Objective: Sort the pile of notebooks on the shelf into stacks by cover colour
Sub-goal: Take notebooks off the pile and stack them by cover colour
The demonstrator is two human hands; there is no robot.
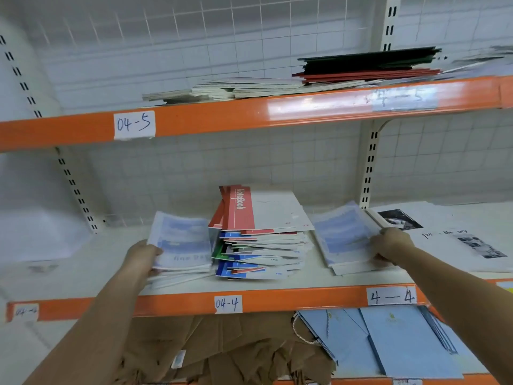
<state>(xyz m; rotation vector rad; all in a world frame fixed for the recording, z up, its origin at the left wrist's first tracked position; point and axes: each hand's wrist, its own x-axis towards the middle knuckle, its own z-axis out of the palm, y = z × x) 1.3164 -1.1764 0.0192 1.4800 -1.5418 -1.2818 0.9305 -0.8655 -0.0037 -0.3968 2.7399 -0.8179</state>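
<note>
Now you are mid-sort: your left hand [143,257] grips a pale-blue notebook stack [183,243], and your right hand [390,244] holds another pale-blue stack [345,237]. Between your hands sits the unsorted pile [261,237] of red, blue and green covers. Next, I judge, merge the blue stacks, then pull one colour from the pile.

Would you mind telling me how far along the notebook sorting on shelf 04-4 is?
Partly done. Two stacks of pale blue-covered notebooks sit apart: the left hand grips the left blue stack, the right hand holds the right blue stack. Left: the middle pile of mixed red, blue and green notebooks is still unsorted.
</note>
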